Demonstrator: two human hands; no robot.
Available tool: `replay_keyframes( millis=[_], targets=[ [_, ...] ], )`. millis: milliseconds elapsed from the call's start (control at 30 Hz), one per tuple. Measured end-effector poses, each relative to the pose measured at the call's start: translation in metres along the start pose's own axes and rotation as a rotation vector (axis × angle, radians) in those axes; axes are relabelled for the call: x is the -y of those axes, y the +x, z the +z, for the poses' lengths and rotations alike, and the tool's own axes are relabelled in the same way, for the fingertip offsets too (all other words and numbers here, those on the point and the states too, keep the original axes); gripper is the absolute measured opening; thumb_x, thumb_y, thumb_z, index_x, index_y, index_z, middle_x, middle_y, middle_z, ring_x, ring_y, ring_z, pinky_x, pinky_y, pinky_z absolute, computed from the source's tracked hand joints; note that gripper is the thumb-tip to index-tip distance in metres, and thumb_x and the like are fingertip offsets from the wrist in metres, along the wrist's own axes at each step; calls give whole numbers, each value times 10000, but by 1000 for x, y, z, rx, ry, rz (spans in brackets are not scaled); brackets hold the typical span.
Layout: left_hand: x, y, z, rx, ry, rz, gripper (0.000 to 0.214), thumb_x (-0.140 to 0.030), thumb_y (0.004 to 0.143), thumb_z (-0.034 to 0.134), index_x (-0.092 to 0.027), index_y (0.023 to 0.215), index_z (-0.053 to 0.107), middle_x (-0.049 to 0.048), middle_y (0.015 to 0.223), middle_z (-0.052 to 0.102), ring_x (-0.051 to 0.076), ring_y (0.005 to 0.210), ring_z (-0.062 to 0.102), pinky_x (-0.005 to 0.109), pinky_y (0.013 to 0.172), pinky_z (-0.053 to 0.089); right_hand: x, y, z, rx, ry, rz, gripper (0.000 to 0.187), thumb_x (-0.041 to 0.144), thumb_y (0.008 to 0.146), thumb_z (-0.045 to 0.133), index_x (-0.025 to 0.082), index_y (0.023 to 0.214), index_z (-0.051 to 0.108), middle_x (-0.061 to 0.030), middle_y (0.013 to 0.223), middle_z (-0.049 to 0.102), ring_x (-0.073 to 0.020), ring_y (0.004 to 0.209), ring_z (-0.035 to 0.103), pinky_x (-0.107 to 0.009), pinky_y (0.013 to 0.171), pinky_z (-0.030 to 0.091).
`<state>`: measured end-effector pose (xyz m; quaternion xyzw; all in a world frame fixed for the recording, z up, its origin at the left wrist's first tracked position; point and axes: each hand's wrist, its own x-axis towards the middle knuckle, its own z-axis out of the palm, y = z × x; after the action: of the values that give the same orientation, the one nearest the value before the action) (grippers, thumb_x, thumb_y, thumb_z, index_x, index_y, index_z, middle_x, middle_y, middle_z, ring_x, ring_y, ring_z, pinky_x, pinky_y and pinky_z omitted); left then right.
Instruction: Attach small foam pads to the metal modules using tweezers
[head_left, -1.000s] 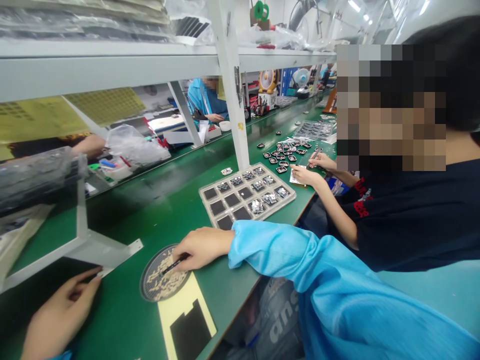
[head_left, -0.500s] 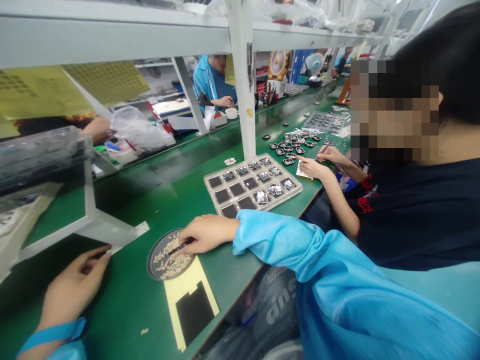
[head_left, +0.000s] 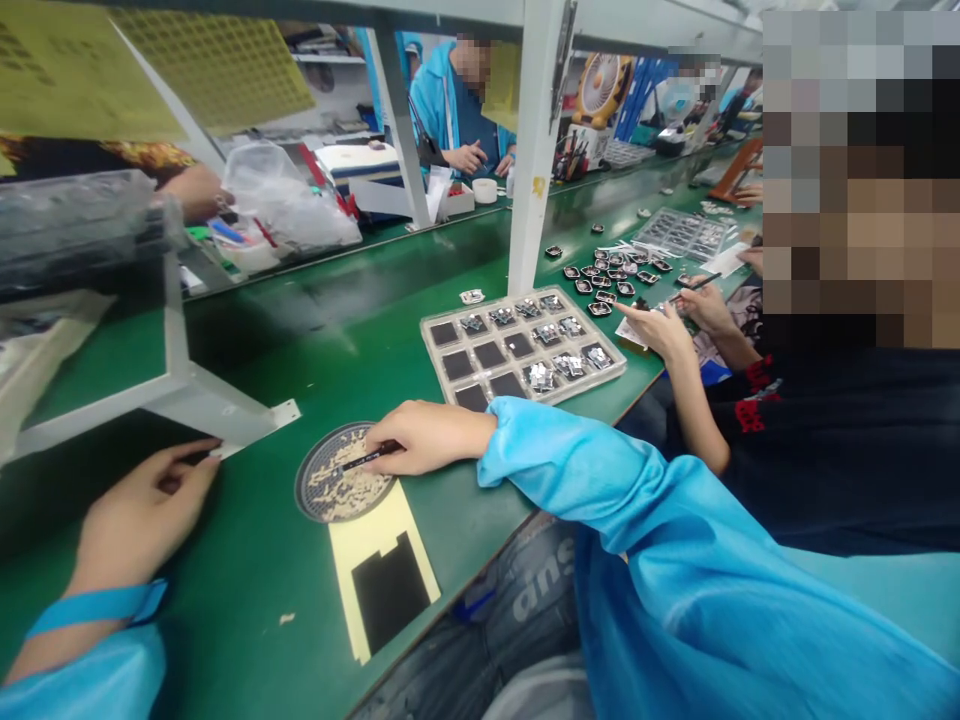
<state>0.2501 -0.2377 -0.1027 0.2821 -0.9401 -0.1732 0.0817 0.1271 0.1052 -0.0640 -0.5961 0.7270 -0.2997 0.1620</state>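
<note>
Here, the right hand (head_left: 427,438) pinches a thin dark tool (head_left: 367,458), its tip over a round dish (head_left: 304,482) of small pale parts on the green table (head_left: 247,570). The left hand (head_left: 142,515) lies loosely curled beside a white bracket foot (head_left: 262,420); whether it grips anything I cannot tell.

An electronics assembly factory: beyond the right hand (head_left: 427,437) a long green workbench (head_left: 337,340) is carrying a grey compartmented tray of small parts (head_left: 501,342), a co-worker (head_left: 825,450) sitting alongside.
</note>
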Motion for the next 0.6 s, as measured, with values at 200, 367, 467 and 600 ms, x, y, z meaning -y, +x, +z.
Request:
replay_keyframes(
  millis=[200,367,467,600],
  targets=[
    [-16,-7,-8,17,-18,-65,458,-603,799,524,-300,1100,686,-27,795,688,211,731,645,278,616,468,-2,0,2,-18,-4,-14,329,436,1003,529,152,925,675,-1,825,641,-97,725,519,-235,670,317],
    [-18,-11,-8,14,-36,-67,450,-598,811,537,-298,1109,690,-23,807,678,203,730,649,262,605,460,0,-1,0,-1,-6,-20,330,423,1007,534,148,848,626,12,759,586,-85,678,475,-240,663,296],
    [-17,-12,-5,13,-13,-46,445,-583,836,533,-290,1137,681,-26,825,675,187,746,642,245,620,446,2,-1,-2,8,-11,8,306,411,1003,546,151,877,646,9,799,611,-86,700,489,-243,660,290],
    [-10,-11,-5,-55,-18,-31,418,-580,818,587,-292,1115,640,-41,797,650,181,730,620,232,612,413,4,-2,-3,20,-30,42,308,436,997,544,167,943,683,2,868,654,-100,753,521,-251,653,282]
  ],
)
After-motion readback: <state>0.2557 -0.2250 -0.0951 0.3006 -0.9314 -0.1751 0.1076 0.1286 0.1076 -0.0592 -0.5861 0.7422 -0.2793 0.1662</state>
